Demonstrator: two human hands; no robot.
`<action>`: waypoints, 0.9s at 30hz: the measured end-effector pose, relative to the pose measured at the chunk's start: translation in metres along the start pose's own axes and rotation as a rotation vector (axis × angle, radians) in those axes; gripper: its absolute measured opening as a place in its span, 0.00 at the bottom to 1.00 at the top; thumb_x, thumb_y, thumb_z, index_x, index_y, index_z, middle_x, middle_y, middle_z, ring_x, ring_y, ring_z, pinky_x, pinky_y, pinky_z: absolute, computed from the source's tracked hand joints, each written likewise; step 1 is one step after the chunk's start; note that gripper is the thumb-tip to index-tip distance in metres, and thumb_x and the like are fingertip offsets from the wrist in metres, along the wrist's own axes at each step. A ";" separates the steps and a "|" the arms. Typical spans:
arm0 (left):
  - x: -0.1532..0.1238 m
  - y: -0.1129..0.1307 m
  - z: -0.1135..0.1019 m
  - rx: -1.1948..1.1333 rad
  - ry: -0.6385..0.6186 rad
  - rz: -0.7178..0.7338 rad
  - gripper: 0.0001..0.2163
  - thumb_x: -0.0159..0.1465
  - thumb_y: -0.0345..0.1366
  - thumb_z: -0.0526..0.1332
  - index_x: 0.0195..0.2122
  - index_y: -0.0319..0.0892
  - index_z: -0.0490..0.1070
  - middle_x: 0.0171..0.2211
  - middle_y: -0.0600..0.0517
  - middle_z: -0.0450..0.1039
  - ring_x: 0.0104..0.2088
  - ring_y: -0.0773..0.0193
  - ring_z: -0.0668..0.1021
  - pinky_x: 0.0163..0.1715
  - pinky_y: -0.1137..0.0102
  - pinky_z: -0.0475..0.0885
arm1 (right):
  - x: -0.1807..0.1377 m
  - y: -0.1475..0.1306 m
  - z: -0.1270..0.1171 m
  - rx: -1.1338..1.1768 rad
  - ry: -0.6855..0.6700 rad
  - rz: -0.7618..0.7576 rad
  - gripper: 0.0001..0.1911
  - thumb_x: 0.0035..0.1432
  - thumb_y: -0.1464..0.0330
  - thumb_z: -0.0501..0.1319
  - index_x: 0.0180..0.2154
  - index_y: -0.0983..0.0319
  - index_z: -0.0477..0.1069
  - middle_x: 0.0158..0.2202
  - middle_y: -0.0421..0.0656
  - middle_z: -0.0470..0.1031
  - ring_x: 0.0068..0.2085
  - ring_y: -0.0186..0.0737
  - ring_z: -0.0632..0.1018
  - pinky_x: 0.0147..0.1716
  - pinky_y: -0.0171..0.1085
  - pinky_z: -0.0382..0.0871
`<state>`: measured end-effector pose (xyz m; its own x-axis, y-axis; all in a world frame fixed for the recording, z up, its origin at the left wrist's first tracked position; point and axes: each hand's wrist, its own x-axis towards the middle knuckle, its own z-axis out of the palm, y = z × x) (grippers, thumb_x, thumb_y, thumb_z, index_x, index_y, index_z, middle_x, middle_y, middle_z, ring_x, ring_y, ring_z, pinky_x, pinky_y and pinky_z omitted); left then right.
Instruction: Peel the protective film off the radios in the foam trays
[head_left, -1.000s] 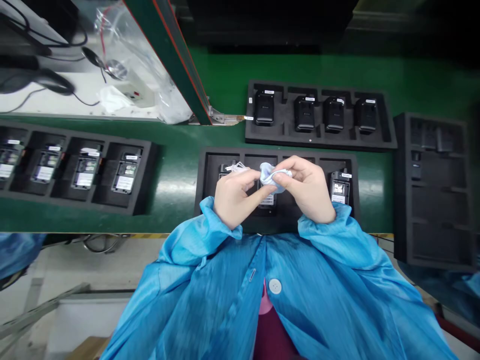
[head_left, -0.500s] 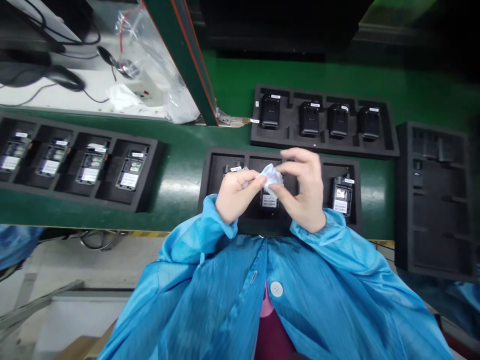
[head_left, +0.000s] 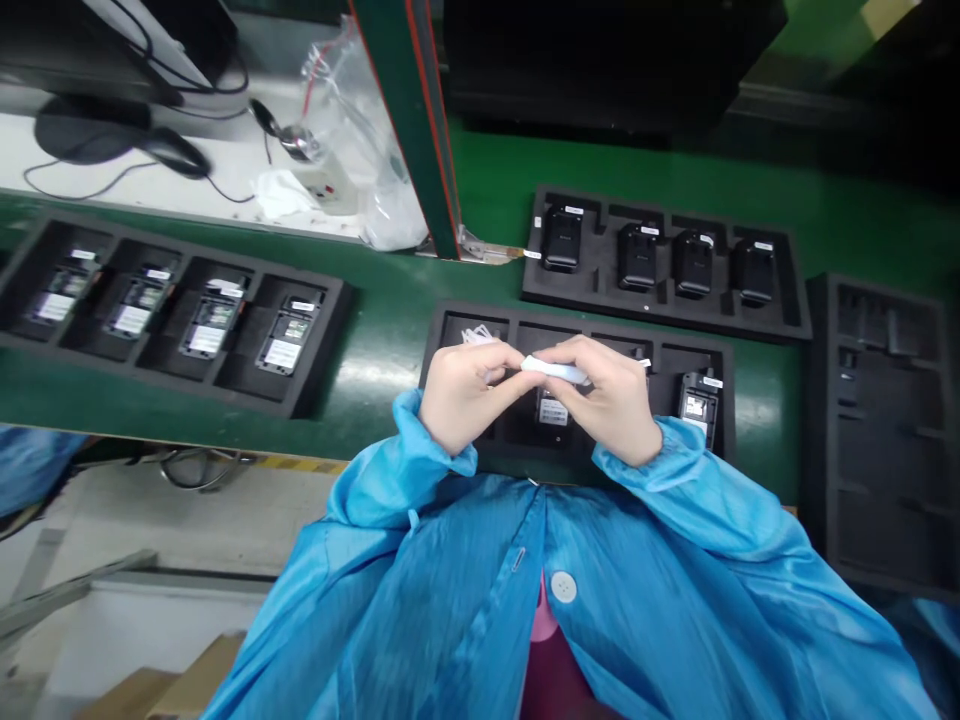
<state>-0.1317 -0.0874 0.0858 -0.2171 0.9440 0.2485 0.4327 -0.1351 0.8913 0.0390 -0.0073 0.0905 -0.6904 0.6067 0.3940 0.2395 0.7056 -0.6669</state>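
Note:
My left hand (head_left: 471, 392) and my right hand (head_left: 611, 395) meet above the near black foam tray (head_left: 517, 455). Both pinch a small white cloth (head_left: 555, 370), folded into a narrow strip, between thumbs and fingers. Thin white strands (head_left: 477, 334) show behind my left hand; whether it holds them I cannot tell. Below the cloth lies an opened black handheld device (head_left: 553, 412) with a white label, partly covered by my right hand. Another opened device (head_left: 699, 402) sits in the tray's right compartment, by my right sleeve.
A left foam tray (head_left: 300, 395) holds several opened devices. The back tray (head_left: 592, 290) carries several closed black devices (head_left: 637, 255). A dark foam tray (head_left: 885, 480) stands at right. Beyond the green post (head_left: 420, 120) are a mouse (head_left: 178, 152), cables and a plastic bag (head_left: 394, 205).
The crumpled cloth is now a narrow folded strip. My right hand, fingers spread before, has closed on its right end. The whole view has shifted a little.

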 end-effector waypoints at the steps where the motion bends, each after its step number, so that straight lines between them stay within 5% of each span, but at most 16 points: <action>1: -0.001 -0.002 -0.004 0.037 0.054 0.011 0.10 0.59 0.43 0.68 0.27 0.42 0.77 0.18 0.58 0.65 0.21 0.72 0.63 0.23 0.72 0.58 | 0.003 -0.001 0.001 0.015 -0.016 -0.020 0.05 0.62 0.66 0.62 0.39 0.59 0.74 0.36 0.42 0.79 0.36 0.35 0.78 0.37 0.35 0.70; 6: -0.010 -0.011 -0.032 0.036 0.155 0.028 0.12 0.57 0.43 0.70 0.39 0.44 0.79 0.27 0.54 0.75 0.24 0.70 0.69 0.26 0.71 0.64 | 0.030 -0.013 0.010 0.082 -0.177 -0.090 0.05 0.62 0.69 0.62 0.41 0.60 0.74 0.36 0.42 0.77 0.37 0.34 0.77 0.38 0.34 0.70; 12: -0.010 -0.016 -0.082 -0.061 0.095 0.021 0.09 0.60 0.41 0.67 0.28 0.42 0.78 0.25 0.53 0.76 0.26 0.69 0.74 0.29 0.72 0.68 | 0.056 -0.037 0.032 0.090 -0.309 -0.100 0.05 0.65 0.68 0.58 0.41 0.59 0.71 0.35 0.41 0.73 0.36 0.33 0.75 0.35 0.32 0.66; 14: 0.007 -0.031 -0.110 -0.053 0.154 -0.087 0.09 0.62 0.41 0.65 0.28 0.41 0.78 0.27 0.52 0.77 0.30 0.68 0.76 0.34 0.72 0.69 | 0.056 -0.037 0.034 0.078 -0.295 -0.057 0.05 0.66 0.67 0.57 0.40 0.58 0.71 0.36 0.41 0.73 0.36 0.34 0.75 0.36 0.33 0.66; 17: 0.054 -0.074 -0.163 0.085 0.432 -0.259 0.08 0.61 0.38 0.64 0.37 0.40 0.78 0.34 0.51 0.77 0.37 0.66 0.76 0.43 0.71 0.70 | 0.051 -0.028 0.024 0.046 -0.215 0.061 0.05 0.65 0.64 0.58 0.39 0.56 0.71 0.37 0.40 0.74 0.37 0.36 0.76 0.38 0.35 0.68; 21: 0.126 -0.139 -0.221 0.192 0.562 -0.347 0.20 0.57 0.34 0.67 0.51 0.36 0.72 0.43 0.47 0.73 0.43 0.61 0.75 0.49 0.67 0.69 | 0.037 -0.009 -0.001 -0.041 -0.084 0.332 0.10 0.61 0.57 0.59 0.39 0.55 0.72 0.37 0.43 0.77 0.37 0.43 0.77 0.38 0.41 0.70; 27: 0.181 -0.196 -0.237 0.223 0.564 -0.373 0.29 0.50 0.37 0.72 0.52 0.34 0.71 0.49 0.42 0.72 0.51 0.53 0.74 0.54 0.64 0.67 | 0.017 0.003 -0.026 -0.085 0.057 0.658 0.13 0.55 0.49 0.62 0.36 0.49 0.72 0.33 0.45 0.77 0.36 0.52 0.78 0.37 0.49 0.70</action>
<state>-0.4629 0.0382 0.0459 -0.7791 0.6077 0.1538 0.3969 0.2884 0.8714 0.0457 0.0150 0.1115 -0.3450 0.9376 -0.0433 0.6532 0.2067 -0.7285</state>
